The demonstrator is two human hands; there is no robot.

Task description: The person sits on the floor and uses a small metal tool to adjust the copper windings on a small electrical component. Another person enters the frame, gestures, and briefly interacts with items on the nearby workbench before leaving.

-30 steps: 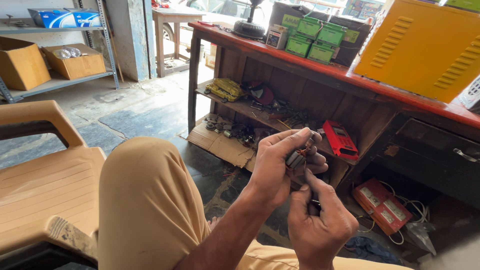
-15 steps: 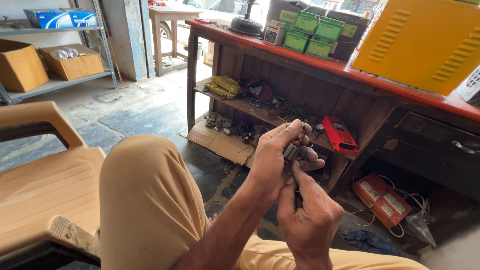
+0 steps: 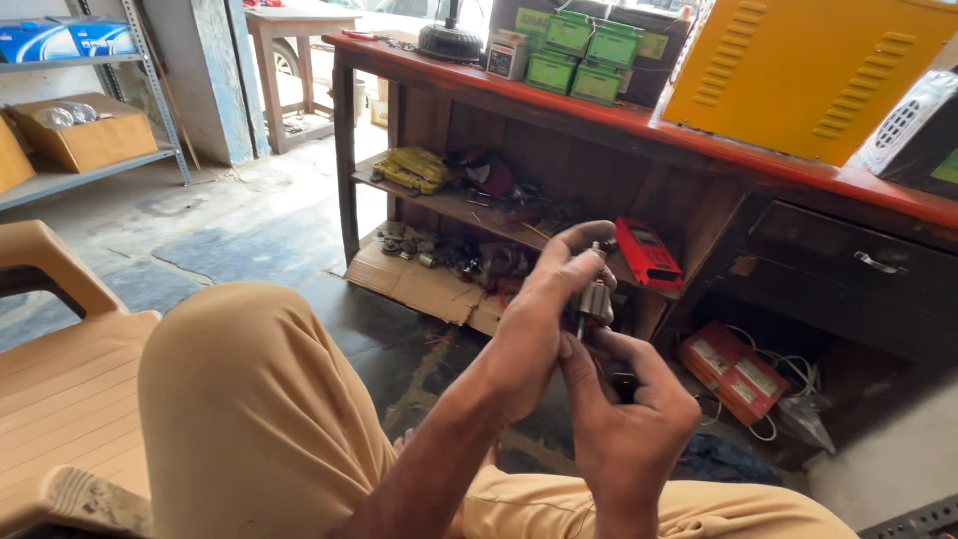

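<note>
Seated position, knees raised, both hands working in front of the lap, above the floor and short of the red-topped counter [image 3: 639, 125].

Left hand [image 3: 544, 319]: grip clenched around a small metal cylindrical part [image 3: 595, 299], apparently a little motor or similar component, pinched between thumb and curled fingers and held upright at chest height, clear of any surface. Part mostly hidden by the fingers; exact type not determinable.

Right hand [image 3: 624, 429]: raised just below the part, index finger and thumb reaching up to its lower end. Grip closed on a thin dark tool or wire, or empty: cannot tell, view blocked by the back of the hand.

Recommended for the step in hand, as judged: part kept steady by the left grip with wrist braced against the knee; right fingertips applied lightly and squarely to the lower end; no twisting force on any fine leads; part turned toward the light for a clearer view.

Surroundings: red meter-like device [image 3: 649, 255] on the lower shelf, green boxes [image 3: 584, 55] and yellow louvred case [image 3: 798, 70] on the counter, plastic chair [image 3: 60, 379] at the left.
</note>
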